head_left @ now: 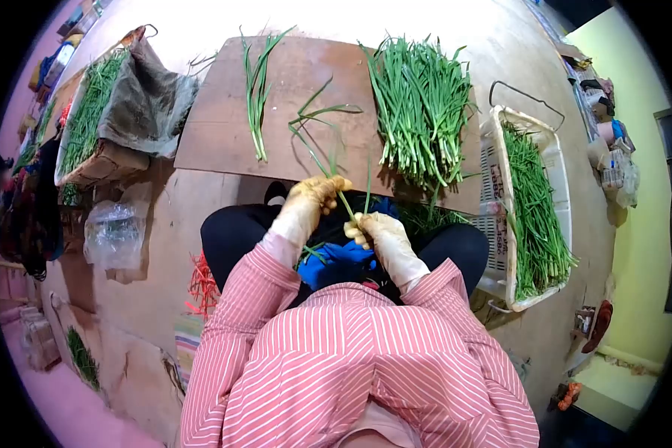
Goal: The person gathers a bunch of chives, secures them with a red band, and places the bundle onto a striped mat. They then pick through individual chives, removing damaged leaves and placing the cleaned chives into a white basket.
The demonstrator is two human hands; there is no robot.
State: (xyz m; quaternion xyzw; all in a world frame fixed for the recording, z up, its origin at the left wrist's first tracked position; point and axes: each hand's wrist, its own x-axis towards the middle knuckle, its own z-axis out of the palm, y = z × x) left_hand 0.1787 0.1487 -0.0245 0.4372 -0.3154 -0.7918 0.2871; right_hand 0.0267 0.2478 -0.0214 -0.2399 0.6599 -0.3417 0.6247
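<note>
My left hand (319,193), in a pale yellowish glove, is closed on a green stalk (346,203) with long leaves that fan out over the board. Lower and to the right, my right hand (366,228), gloved too, has its fingers closed at the stalk's lower end. Both hands are above my lap, near the front edge of a brown board (209,123). On the board a small bunch of green stalks (256,104) lies at left of centre, and a large pile of green stalks (423,112) covers its right part.
A white crate (564,216) full of greens stands at the right. Another crate (61,160) of greens at the left is partly covered by a grey cloth (143,104). Below it hangs a clear plastic bag (117,235). Red strips (203,284) lie beside my left leg.
</note>
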